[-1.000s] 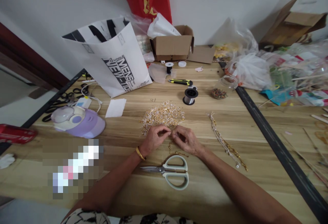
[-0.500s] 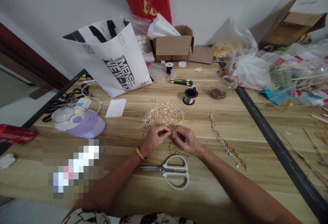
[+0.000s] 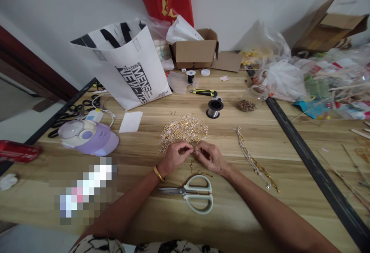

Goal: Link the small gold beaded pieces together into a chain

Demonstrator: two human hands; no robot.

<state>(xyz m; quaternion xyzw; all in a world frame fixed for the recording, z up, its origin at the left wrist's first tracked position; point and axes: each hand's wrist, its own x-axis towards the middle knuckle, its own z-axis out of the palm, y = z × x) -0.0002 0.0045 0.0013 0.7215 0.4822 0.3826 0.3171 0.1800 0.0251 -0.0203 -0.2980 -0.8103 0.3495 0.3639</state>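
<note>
My left hand (image 3: 177, 156) is closed in a pinch, its thumb and index fingertips meeting those of my right hand (image 3: 211, 157). The right fingers are pinched as well, and what lies between the tips is too small to make out. Just below the fingertips is a thin gold chain (image 3: 204, 174); whether it joins the fingers I cannot tell. Directly beyond the hands spreads a pile of gold and clear beads or links (image 3: 182, 129). Nearer to me lie pale-handled scissors (image 3: 187, 193), blades pointing left.
Gold and silver chains (image 3: 251, 158) lie to the right. Behind the pile are a wire spool (image 3: 214, 108), a utility knife (image 3: 204, 92) and a glass jar of beads (image 3: 251, 99). On the left stand a purple-lidded bottle (image 3: 92, 137) and a white bag (image 3: 130, 68).
The right hand's fingers have shifted very slightly at the pinch. Everything else stays where it was.
</note>
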